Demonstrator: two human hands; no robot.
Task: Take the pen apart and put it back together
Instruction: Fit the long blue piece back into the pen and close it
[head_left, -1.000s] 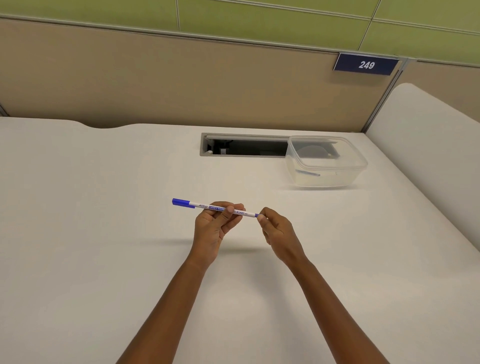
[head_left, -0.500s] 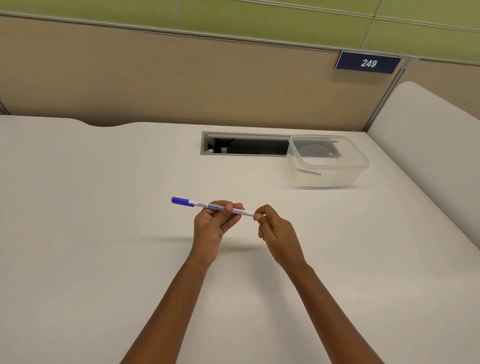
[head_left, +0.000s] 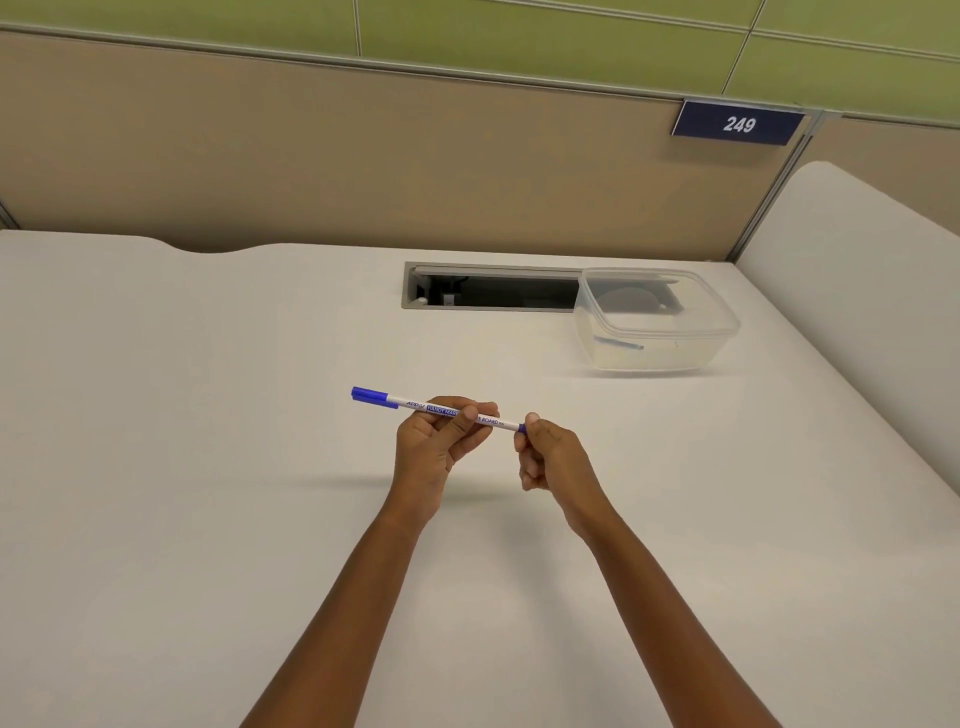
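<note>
The left hand (head_left: 436, 441) is wrapped around the barrel of a slim white marker pen with a blue cap (head_left: 415, 404), holding it above the off-white table (head_left: 208, 467). The right hand (head_left: 550, 457) pinches the pen's blue right end. A clear plastic tub (head_left: 657, 325) sits well beyond.

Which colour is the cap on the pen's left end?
The cap is blue, on the white pen; the head view shows it clearly.

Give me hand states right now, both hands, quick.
Left hand: closed around the barrel of the pen, held above the desk.
Right hand: closed, fingertips pinching the pen's blue right end.
</note>
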